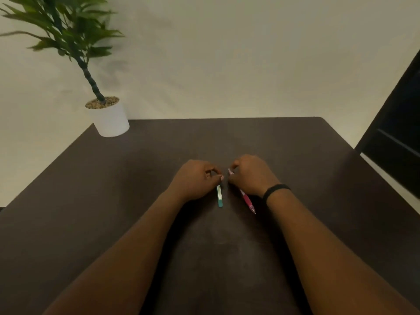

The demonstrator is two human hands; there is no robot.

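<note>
Both of my hands are at the middle of a dark brown table [113, 189]. My left hand [195, 178] pinches the far end of a teal and white pen [219, 197], whose near end points toward me. My right hand [250, 175] curls round a pink pen [246, 200]; its pale far end shows above my fingers and its tip sticks out below my wrist. The two pens lie close together, roughly parallel, low over the tabletop. A black band [276, 189] is on my right wrist.
A green plant in a white pot [111, 120] stands on the table's far left corner. A pale wall runs behind the table. A dark piece of furniture [400, 133] stands off the table's right edge.
</note>
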